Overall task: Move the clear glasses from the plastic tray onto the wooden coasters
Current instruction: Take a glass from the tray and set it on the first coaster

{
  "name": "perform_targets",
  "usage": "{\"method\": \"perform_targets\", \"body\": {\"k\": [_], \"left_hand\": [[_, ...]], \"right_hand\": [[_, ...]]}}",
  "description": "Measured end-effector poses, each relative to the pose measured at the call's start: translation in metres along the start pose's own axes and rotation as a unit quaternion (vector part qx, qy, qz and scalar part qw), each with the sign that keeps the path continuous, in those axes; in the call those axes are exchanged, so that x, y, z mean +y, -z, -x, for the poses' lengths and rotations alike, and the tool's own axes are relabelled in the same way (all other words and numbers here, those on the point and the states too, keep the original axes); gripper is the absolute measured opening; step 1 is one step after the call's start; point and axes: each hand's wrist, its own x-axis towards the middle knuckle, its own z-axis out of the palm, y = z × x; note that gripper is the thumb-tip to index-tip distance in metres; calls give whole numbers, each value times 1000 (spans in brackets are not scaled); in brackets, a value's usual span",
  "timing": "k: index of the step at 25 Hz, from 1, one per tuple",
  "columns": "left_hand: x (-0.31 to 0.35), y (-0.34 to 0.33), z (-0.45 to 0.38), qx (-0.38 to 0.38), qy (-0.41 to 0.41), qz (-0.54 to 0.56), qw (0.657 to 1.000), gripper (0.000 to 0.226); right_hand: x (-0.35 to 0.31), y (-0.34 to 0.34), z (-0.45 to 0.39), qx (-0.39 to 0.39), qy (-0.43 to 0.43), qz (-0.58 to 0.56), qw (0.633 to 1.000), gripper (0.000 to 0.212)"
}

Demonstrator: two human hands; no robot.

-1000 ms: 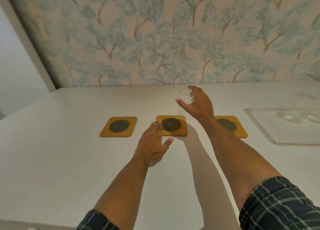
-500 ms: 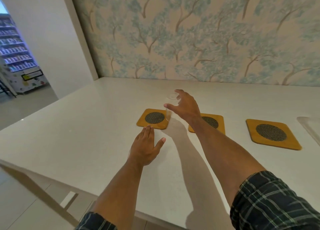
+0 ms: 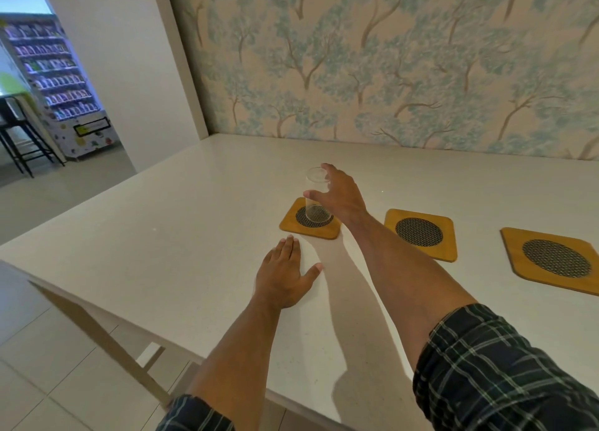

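A clear glass (image 3: 315,194) stands upright on the round mesh centre of the leftmost wooden coaster (image 3: 288,224). My right hand (image 3: 340,194) wraps the glass from its right side, thumb in front and fingers behind its rim. The middle coaster (image 3: 421,234) and the right coaster (image 3: 551,258) carry nothing. My left hand (image 3: 285,275) lies flat on the white table, fingers spread, just in front of the leftmost coaster. The plastic tray is out of view.
The white table (image 3: 194,236) ends at a near-left edge above a tiled floor. A tree-patterned wall (image 3: 389,57) closes the back. A vending machine (image 3: 58,83) and a dark stool (image 3: 16,132) stand far off to the left.
My right hand has carried the glass leftwards from over the middle coaster and lowered it onto the leftmost coaster. The view has swung left, so the tray has left the frame.
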Motion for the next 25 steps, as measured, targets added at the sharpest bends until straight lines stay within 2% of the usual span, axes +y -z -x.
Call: {"method": "perform_targets", "body": {"k": [5,9,19,25], "left_hand": [[-1,-2,0,8,3,2,1000,108],[0,-3,-1,10,3,1,1000,105],[-1,-2,1,23,-6,2,1000,102],[-2,-5,-1,32,0,8,999,106]], "right_hand": [[1,-11,-7,-25,0,47,999,89],[2,-14,-16,-33,-26,48,998,89],[2,-24,-26,-64,-15,70,995,84],[-3,-17,-22,-75,-42,33,996,100]]}}
